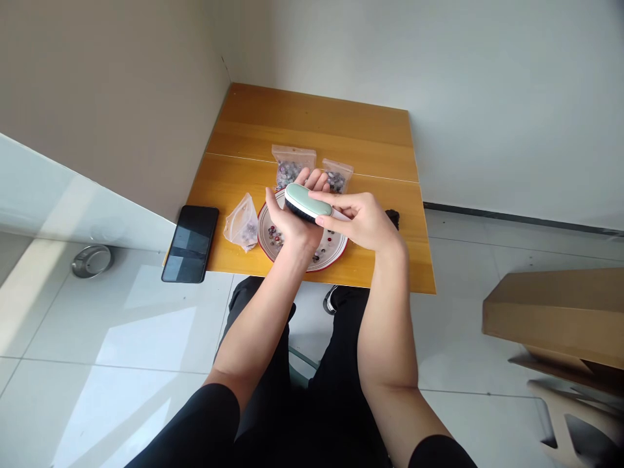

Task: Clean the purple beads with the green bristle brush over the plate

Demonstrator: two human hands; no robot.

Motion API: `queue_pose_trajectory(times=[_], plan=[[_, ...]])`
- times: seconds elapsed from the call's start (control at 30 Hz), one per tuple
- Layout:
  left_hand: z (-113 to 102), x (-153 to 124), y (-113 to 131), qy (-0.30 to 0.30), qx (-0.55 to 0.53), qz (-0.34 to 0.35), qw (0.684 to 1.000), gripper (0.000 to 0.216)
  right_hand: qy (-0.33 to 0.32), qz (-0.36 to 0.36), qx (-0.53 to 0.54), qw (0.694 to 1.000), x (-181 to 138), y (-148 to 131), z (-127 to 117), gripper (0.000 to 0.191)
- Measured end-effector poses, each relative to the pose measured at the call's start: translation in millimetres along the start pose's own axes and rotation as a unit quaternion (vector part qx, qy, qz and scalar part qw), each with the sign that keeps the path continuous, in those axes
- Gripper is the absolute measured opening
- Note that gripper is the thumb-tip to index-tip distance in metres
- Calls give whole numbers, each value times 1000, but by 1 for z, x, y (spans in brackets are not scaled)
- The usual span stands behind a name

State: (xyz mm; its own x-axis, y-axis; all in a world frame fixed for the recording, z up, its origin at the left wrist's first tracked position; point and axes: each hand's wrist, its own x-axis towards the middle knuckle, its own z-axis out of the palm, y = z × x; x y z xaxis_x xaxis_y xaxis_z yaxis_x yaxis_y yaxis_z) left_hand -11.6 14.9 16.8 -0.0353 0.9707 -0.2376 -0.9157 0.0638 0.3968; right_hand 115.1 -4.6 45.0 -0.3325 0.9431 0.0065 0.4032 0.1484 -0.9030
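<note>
A brush (pixel 309 201) with a pale green back, dark bristles and a white handle is gripped by my right hand (pixel 368 221). Its bristle side faces down onto the palm of my left hand (pixel 297 221), which is turned up with its fingers stretched out. Whether the bristles touch the skin I cannot tell. Under both hands lies a white plate (pixel 263 240) with a red rim, holding several small dark and red beads (pixel 275 237). My left wrist and palm hide its middle.
Behind the plate are two clear zip bags of beads, a larger bag (pixel 292 166) and a smaller bag (pixel 337 175). Another zip bag (pixel 242 224) stands left of the plate. A black phone (pixel 190 244) overhangs the table's (pixel 316 123) left front corner. A dark item (pixel 392 218) lies right. Cardboard (pixel 556 309) is on the right.
</note>
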Motion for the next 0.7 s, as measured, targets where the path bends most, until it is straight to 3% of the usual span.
queue_pose_trajectory(times=[0.13,0.4,0.57,0.7], plan=[[2,-2,-1,-11,-8,-2,1000,78,29,-7,5,1000,0,2,-2,49],[0,-3,-7,-23,-28,-11,999,77,7,-11,32,999,-4,3,-6,51],[-4,-1,-6,-9,-33,-13,999,74,60,-32,25,997,-2,9,-7,46],[-8,5,3,19,-30,-10,999,75,158,-93,59,981,-8,13,-20,44]])
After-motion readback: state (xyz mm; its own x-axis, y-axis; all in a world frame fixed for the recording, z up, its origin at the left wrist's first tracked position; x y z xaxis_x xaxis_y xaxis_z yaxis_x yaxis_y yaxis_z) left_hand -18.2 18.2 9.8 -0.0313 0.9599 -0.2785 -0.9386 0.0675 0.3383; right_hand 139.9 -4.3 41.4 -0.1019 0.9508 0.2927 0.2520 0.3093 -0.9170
